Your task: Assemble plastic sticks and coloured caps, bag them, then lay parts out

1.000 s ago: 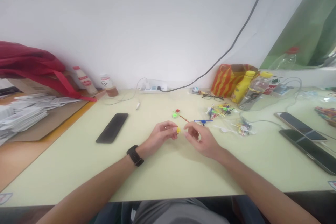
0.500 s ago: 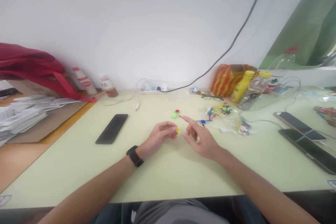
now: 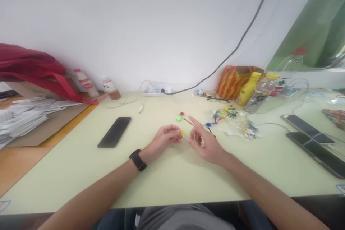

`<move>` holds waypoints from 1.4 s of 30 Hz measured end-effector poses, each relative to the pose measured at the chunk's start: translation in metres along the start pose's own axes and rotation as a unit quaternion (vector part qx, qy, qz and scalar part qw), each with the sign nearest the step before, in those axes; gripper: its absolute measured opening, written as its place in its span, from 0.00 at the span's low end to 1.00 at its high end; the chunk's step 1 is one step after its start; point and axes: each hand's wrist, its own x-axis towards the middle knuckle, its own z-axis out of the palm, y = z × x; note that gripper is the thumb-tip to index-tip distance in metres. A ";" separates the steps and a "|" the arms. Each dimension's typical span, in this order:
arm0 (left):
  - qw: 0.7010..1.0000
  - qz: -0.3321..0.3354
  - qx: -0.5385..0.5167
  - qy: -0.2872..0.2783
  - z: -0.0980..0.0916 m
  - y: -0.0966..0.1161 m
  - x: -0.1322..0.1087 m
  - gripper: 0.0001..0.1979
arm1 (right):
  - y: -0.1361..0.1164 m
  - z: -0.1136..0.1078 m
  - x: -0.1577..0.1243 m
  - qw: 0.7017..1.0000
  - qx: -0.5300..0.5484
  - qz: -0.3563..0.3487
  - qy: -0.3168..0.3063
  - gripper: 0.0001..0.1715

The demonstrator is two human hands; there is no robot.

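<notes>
My left hand, with a dark watch on its wrist, is closed. Its thumb and fingertips pinch a small yellow plastic piece. Just to the right hovers my right hand, index finger stretched out and thumb apart, with nothing visible in its grip. Beyond the hands lie a green round piece and a red pointer-like piece with a disc end. A blue piece with thin arms rests behind my right hand, which partly covers a black piece.
Clear bags of coloured plastic parts lie at the right, near glasses and a yellow bottle. A black phone is at the left; more phones lie far right. A power strip stands by the wall.
My right hand has shifted slightly, its index finger lifting off the line of the red piece, so more of that piece shows. My left hand still pinches the yellow piece.
</notes>
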 end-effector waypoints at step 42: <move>0.995 0.087 0.043 -0.038 0.000 -0.004 -0.001 0.14 | 0.005 -0.005 0.008 0.985 0.152 0.086 0.004 0.20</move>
